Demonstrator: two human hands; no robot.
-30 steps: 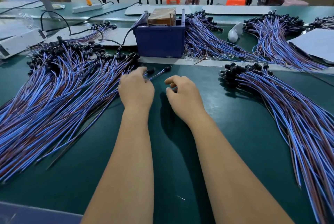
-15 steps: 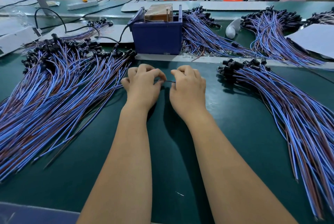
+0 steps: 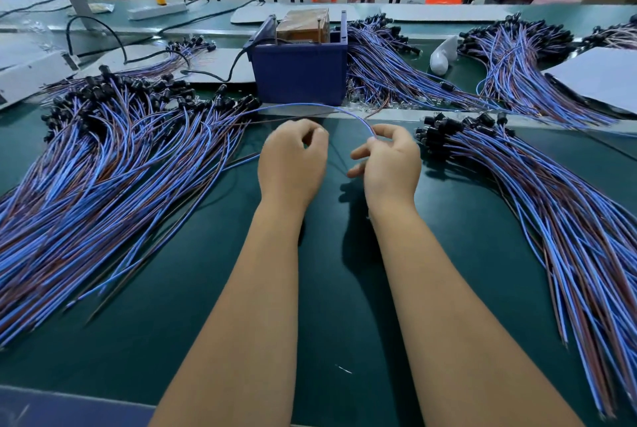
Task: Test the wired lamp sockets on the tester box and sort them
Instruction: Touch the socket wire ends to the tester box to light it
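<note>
Single blue wire [image 3: 310,105] arcs over the green desk [image 3: 344,289] in front of the tester box [image 3: 300,78]. Right hand [image 3: 389,164] pinches its near end. Left hand [image 3: 293,164] fingers curled; can't tell what they hold. Box: blue bin holding a brown block [image 3: 303,25]. No legible text. Socket-wire piles left [image 3: 103,164] and right [image 3: 551,206].
</note>
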